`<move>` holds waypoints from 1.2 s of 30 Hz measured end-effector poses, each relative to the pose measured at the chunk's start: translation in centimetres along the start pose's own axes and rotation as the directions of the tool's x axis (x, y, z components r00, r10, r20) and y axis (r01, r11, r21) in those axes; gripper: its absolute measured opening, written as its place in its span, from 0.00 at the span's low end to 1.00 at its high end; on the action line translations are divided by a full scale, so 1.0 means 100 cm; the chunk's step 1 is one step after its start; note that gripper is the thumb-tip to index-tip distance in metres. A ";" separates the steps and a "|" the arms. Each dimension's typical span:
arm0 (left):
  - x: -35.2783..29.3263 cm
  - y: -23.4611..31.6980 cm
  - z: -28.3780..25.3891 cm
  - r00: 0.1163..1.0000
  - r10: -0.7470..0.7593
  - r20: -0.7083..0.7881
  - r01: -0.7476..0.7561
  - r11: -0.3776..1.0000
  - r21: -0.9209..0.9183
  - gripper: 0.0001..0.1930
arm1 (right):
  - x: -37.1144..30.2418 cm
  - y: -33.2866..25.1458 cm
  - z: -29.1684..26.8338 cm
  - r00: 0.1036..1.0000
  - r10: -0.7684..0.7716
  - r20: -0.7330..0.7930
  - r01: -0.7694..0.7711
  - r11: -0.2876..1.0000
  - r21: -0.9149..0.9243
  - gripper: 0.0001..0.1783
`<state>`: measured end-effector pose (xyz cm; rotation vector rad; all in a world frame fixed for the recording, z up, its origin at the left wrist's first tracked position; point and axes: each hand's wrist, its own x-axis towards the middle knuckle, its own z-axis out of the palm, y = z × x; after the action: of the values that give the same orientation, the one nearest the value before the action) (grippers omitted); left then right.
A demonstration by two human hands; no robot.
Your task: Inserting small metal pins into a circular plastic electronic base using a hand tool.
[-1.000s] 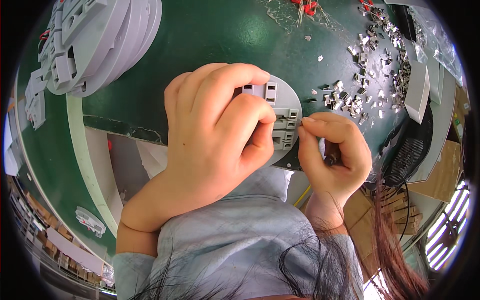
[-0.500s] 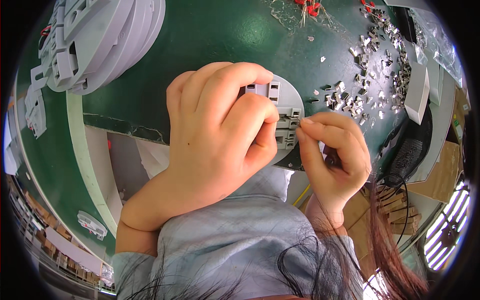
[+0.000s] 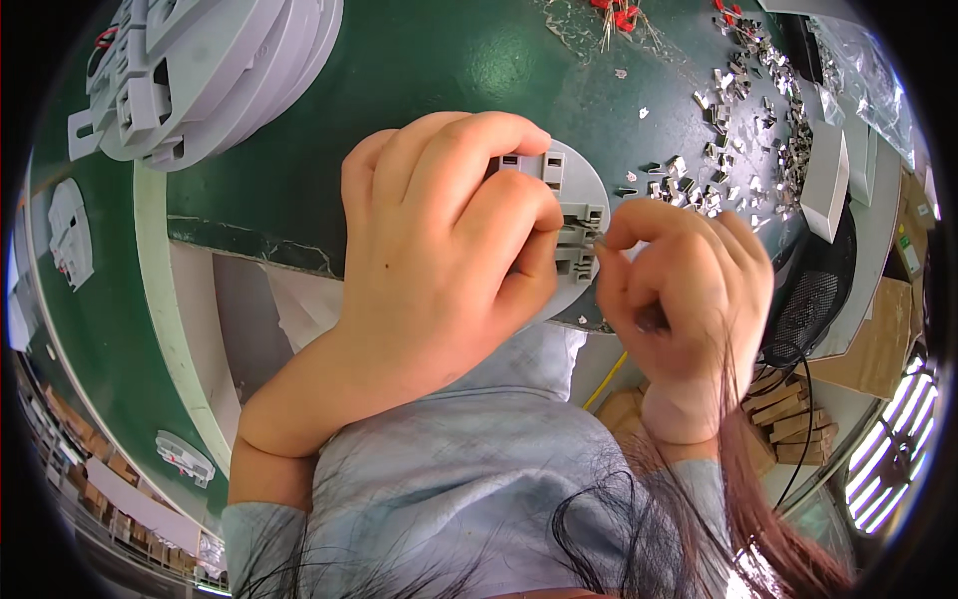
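Observation:
My left hand (image 3: 439, 230) is closed around the left side of a round grey plastic base (image 3: 589, 180), covering much of it. The base has moulded slots and raised blocks (image 3: 579, 225) on its face, some with metal in them. At its right edge my right hand (image 3: 689, 290) pinches a small metal clip (image 3: 599, 243) between thumb and forefinger, mostly hidden by the fingertips. Something dark shows inside the curl of that hand's other fingers; I cannot make it out. Loose metal clips (image 3: 684, 185) lie scattered on the green table just beyond the right hand.
Stacked round grey bases (image 3: 239, 80) stand at the upper left. Red parts with thin leads (image 3: 624, 18) lie at the far edge. On the right are a white box (image 3: 826, 180), a black mesh basket (image 3: 813, 290) and clear plastic bags (image 3: 868, 80). More grey parts (image 3: 70, 235) sit at left.
My right hand has turned and its fingers have curled more, with the fingertips still at the base's right edge. My left hand keeps its hold. The whole view has shifted slightly.

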<state>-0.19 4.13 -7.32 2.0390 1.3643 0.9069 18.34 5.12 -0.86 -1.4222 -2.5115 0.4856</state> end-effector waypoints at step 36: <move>-0.002 0.005 0.006 0.998 0.047 -0.030 -0.047 0.999 0.018 0.12 | -0.027 -0.023 -0.008 0.996 -0.014 0.089 0.009 0.998 0.055 0.13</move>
<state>0.52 3.74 -7.40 2.0867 1.3498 0.9525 18.19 1.89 0.73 -1.3948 -2.5532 0.6245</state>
